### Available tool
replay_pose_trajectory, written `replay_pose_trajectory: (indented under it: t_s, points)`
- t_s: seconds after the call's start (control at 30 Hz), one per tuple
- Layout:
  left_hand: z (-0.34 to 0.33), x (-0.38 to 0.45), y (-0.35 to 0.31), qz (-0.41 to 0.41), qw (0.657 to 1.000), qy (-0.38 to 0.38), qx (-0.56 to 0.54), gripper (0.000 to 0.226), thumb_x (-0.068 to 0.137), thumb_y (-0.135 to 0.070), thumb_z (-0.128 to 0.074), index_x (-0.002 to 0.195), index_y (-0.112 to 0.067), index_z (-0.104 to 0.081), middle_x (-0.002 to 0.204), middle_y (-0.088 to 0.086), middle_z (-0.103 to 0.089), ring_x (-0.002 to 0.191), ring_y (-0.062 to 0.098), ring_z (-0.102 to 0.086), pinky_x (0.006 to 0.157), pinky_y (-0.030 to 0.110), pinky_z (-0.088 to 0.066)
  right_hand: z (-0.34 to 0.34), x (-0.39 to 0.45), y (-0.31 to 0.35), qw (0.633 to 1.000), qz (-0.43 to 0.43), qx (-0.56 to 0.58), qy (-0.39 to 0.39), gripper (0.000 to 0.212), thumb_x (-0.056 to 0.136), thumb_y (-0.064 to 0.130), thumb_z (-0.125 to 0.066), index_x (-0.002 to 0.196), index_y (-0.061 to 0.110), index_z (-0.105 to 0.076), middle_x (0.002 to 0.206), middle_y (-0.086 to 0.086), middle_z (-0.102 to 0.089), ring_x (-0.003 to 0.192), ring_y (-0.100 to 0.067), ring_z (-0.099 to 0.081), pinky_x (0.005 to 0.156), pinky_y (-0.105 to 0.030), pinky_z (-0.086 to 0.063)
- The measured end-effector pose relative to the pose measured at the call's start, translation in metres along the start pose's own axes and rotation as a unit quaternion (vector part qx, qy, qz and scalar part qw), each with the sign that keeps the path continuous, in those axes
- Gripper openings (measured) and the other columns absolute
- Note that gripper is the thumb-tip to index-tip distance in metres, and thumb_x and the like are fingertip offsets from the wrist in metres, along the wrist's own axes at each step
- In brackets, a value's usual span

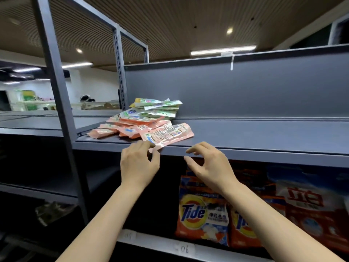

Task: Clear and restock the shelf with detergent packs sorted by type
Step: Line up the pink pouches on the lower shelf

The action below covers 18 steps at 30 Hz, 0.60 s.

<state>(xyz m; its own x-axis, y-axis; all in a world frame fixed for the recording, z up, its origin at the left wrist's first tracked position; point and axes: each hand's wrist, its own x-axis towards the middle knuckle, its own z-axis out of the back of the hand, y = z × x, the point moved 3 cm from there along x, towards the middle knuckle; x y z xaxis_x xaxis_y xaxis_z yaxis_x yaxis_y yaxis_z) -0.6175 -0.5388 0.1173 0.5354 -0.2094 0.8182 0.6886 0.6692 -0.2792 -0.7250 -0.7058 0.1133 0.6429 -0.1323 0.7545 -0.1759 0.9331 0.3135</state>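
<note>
Left hand pinches the overhanging corner of the nearest pink detergent pack, likely because that corner offers an easy purchase. Right hand hovers released, holding nothing. Pink packs heaped at the shelf front-left; green packs stacked behind.

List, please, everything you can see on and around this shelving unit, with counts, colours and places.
Pink detergent packs: several, pink, piled at the upper shelf's left front.
Green detergent packs: several, green-white, stacked behind the pink ones.
Upper shelf: one, grey.
Tide bags: two visible, orange, lower shelf.
Red bag: one, red-white, right of the Tide bags.
Left hand: pinches the front pink pack's corner.
Right hand: open, at the shelf edge.
</note>
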Motion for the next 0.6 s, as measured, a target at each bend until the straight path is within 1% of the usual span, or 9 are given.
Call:
replay_pose_trajectory:
  t_s: [0.1, 0.17, 0.27, 0.33, 0.37, 0.4, 0.47, 0.53, 0.6]
  points:
    - [0.001, 0.026, 0.027, 0.01, 1.0, -0.008, -0.02, 0.029, 0.082, -0.032, -0.045, 0.093, -0.017, -0.068, 0.094, -0.002, -0.067, 0.091, 0.021, -0.058, 0.082, 0.032, -0.033, -0.016, 0.023, 0.005, 1.0, -0.006, -0.007, -0.01, 0.017, 0.087, 0.035, -0.062, 0.1, 0.024, -0.066, 0.102, 0.01, -0.063, 0.096, -0.01, -0.059, 0.078, -0.028, -0.048]
    - [0.001, 0.048, 0.045, -0.005, 1.0, -0.015, -0.018, 0.026, 0.082, -0.028, -0.048, 0.094, -0.016, -0.067, 0.095, 0.001, -0.067, 0.092, 0.024, -0.057, 0.08, 0.033, -0.034, -0.025, 0.041, 0.008, 1.0, -0.005, -0.018, -0.005, 0.022, 0.085, 0.036, -0.064, 0.104, 0.025, -0.065, 0.107, 0.01, -0.062, 0.101, -0.01, -0.056, 0.083, -0.026, -0.046]
    - [-0.003, 0.086, 0.071, 0.0, 1.0, 0.006, 0.003, 0.032, 0.082, -0.026, -0.046, 0.105, -0.013, -0.065, 0.108, 0.006, -0.064, 0.103, 0.028, -0.053, 0.089, 0.038, -0.037, -0.045, 0.064, 0.013, 0.994, 0.015, -0.085, 0.065, 0.046, 0.081, 0.051, -0.064, 0.121, 0.028, -0.06, 0.127, 0.01, -0.056, 0.121, -0.009, -0.046, 0.1, -0.027, -0.037]
    - [-0.01, 0.11, 0.086, 0.009, 0.999, 0.048, 0.016, 0.034, 0.085, -0.021, -0.05, 0.117, -0.015, -0.061, 0.121, 0.006, -0.059, 0.115, 0.027, -0.047, 0.096, 0.037, -0.033, -0.062, 0.075, 0.015, 0.984, 0.012, -0.133, 0.114, 0.064, 0.08, 0.058, -0.062, 0.136, 0.03, -0.048, 0.144, 0.008, -0.043, 0.135, -0.01, -0.034, 0.113, -0.03, -0.023]
    - [-0.014, 0.121, 0.092, 0.004, 0.997, 0.074, 0.024, 0.038, 0.085, -0.02, -0.05, 0.122, -0.016, -0.058, 0.126, 0.006, -0.057, 0.118, 0.027, -0.044, 0.098, 0.036, -0.031, -0.07, 0.079, 0.017, 0.98, 0.004, -0.148, 0.133, 0.069, 0.081, 0.058, -0.061, 0.141, 0.031, -0.042, 0.15, 0.008, -0.036, 0.139, -0.011, -0.028, 0.116, -0.031, -0.018]
    - [-0.019, 0.131, 0.097, -0.006, 0.995, 0.099, 0.032, 0.041, 0.085, -0.019, -0.05, 0.126, -0.018, -0.056, 0.131, 0.005, -0.054, 0.121, 0.027, -0.042, 0.1, 0.036, -0.03, -0.078, 0.083, 0.018, 0.976, -0.004, -0.161, 0.147, 0.07, 0.082, 0.058, -0.059, 0.144, 0.032, -0.037, 0.153, 0.008, -0.031, 0.141, -0.011, -0.023, 0.117, -0.033, -0.014]
    - [-0.03, 0.147, 0.107, -0.03, 0.989, 0.139, 0.045, 0.046, 0.085, -0.019, -0.05, 0.131, -0.019, -0.052, 0.137, 0.003, -0.05, 0.126, 0.026, -0.04, 0.104, 0.036, -0.028, -0.092, 0.087, 0.02, 0.967, -0.008, -0.196, 0.164, 0.064, 0.087, 0.058, -0.05, 0.145, 0.036, -0.033, 0.153, 0.01, -0.03, 0.142, -0.011, -0.022, 0.117, -0.037, -0.011]
    - [-0.042, 0.16, 0.117, -0.042, 0.981, 0.18, 0.053, 0.051, 0.085, -0.019, -0.048, 0.136, -0.019, -0.047, 0.143, 0.002, -0.044, 0.131, 0.025, -0.037, 0.108, 0.037, -0.026, -0.099, 0.087, 0.021, 0.96, -0.018, -0.226, 0.166, 0.059, 0.087, 0.061, -0.035, 0.143, 0.04, -0.035, 0.15, 0.014, -0.036, 0.14, -0.01, -0.027, 0.115, -0.038, -0.011]
    - [-0.054, 0.17, 0.126, -0.056, 0.972, 0.22, 0.064, 0.055, 0.086, -0.021, -0.047, 0.141, -0.021, -0.042, 0.149, 0.0, -0.037, 0.136, 0.024, -0.031, 0.111, 0.038, -0.022, -0.1, 0.086, 0.02, 0.964, -0.03, -0.224, 0.142, 0.062, 0.084, 0.054, -0.022, 0.139, 0.037, -0.043, 0.143, 0.012, -0.046, 0.134, -0.011, -0.037, 0.113, -0.034, -0.018]
